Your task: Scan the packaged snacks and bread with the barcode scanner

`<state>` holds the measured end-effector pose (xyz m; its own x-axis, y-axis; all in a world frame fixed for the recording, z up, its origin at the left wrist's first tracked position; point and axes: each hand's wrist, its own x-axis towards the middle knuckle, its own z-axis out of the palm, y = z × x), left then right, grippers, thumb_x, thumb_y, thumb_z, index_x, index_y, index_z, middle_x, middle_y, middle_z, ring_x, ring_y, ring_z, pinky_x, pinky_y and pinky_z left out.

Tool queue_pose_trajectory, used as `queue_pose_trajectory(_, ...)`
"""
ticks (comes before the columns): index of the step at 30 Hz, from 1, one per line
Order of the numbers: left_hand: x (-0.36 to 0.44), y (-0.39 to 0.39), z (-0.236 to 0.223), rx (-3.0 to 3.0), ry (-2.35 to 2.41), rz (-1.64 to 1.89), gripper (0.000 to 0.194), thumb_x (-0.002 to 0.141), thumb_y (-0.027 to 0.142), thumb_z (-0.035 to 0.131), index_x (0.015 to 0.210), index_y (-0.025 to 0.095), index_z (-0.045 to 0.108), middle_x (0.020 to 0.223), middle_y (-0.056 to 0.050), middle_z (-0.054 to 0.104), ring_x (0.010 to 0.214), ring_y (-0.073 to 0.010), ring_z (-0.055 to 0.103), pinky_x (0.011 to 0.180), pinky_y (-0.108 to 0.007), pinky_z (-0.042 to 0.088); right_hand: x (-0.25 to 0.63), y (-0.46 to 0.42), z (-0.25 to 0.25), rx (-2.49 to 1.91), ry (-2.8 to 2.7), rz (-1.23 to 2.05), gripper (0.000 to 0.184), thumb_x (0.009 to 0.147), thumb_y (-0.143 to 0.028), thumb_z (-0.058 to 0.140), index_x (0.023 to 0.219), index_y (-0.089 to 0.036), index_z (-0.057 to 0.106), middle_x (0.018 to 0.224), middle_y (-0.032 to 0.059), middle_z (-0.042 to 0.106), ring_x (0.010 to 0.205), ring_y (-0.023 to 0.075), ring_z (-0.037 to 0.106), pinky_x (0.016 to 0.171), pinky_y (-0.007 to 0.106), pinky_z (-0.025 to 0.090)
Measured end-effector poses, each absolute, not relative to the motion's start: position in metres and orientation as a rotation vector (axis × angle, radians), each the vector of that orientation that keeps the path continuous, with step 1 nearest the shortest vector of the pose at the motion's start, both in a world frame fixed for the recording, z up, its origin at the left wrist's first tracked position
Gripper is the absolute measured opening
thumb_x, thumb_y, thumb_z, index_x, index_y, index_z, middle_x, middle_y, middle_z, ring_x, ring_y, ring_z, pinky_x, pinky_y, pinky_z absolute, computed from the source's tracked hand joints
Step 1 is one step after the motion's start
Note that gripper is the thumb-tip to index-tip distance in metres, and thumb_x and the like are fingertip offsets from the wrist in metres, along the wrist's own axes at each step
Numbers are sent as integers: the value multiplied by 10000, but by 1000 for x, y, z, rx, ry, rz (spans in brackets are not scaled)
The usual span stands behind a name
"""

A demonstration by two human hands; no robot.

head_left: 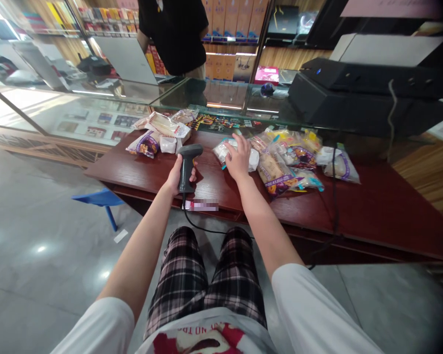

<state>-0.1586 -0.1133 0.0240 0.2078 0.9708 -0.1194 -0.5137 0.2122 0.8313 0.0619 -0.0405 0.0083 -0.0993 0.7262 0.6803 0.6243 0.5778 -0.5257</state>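
My left hand (176,178) is closed around the grip of a dark handheld barcode scanner (187,167), upright near the front edge of the table. A black cable runs down from its handle past my knees. Over a clear and white snack packet (221,151) lies my right hand (239,158), fingers apart and palm down; its fingertips hide part of the packet. Just right of it, a pile of packaged snacks (275,169) with purple and yellow printing covers the table. Another group of packets (166,125) lies beyond the scanner to the left.
The dark red table (372,206) borders a glass display counter (221,96). A person in a black top (173,34) stands behind it near a laptop (125,59). Black machines (358,93) stand at right. A blue stool (99,197) is on the floor at left.
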Motion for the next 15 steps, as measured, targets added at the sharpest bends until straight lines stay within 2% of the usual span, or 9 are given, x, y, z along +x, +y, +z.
queue_pose_trajectory(2, -159, -113, 24, 741, 752, 1193, 675, 963, 630, 213, 888, 98, 622, 546, -32, 560, 367, -105, 471, 483, -258, 455, 60, -43, 8, -1096, -1878, 160, 380, 827, -108, 488, 1107, -270, 688, 1383, 38, 547, 1434, 277, 320, 1229, 590, 42)
queue_pose_trajectory(5, -160, -112, 26, 705, 736, 1206, 682, 967, 626, 187, 891, 101, 615, 551, -25, 552, 367, -99, 463, 484, -257, 456, 57, -45, 2, -1112, -2058, 197, 340, 823, -131, 518, 1086, -259, 691, 1284, 56, 626, 1333, 289, 462, 1225, 598, 40)
queue_pose_trajectory(9, -161, -110, 27, 655, 721, 1220, 677, 955, 649, 209, 900, 107, 612, 556, -14, 541, 370, -87, 453, 477, -245, 454, 54, -45, -6, -1233, -2119, 164, 324, 833, -154, 540, 1125, -216, 663, 1299, 99, 611, 1269, 308, 516, 1211, 612, 49)
queue_pose_trajectory(15, -163, -108, 23, 691, 752, 1241, 670, 932, 682, 257, 908, 111, 607, 574, -17, 557, 393, -85, 472, 498, -240, 477, 55, -40, -7, -1365, -1975, 34, 250, 800, -152, 567, 1032, -201, 645, 1157, 120, 613, 1178, 309, 537, 1196, 566, 188)
